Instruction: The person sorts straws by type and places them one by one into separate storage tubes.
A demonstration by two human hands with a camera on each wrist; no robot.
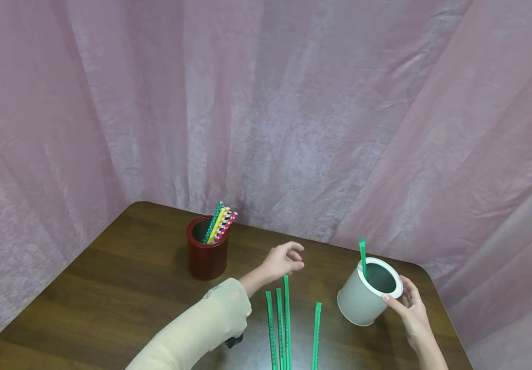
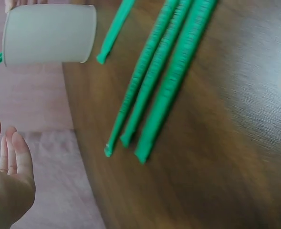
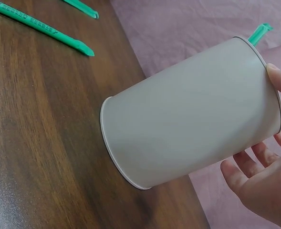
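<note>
R hand (image 1: 411,303) has its grip pinching the rim of the white cup (image 1: 363,300), tipping it toward me w/ one green straw (image 1: 363,254) inside. L hand (image 1: 284,259) hovers, fingers loosely spread, above four green straws (image 1: 280,329) lying on the bench (image 1: 122,288).

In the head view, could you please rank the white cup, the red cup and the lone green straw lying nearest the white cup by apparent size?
1. white cup
2. red cup, though it stands farther away, so unsure
3. lone green straw
</note>
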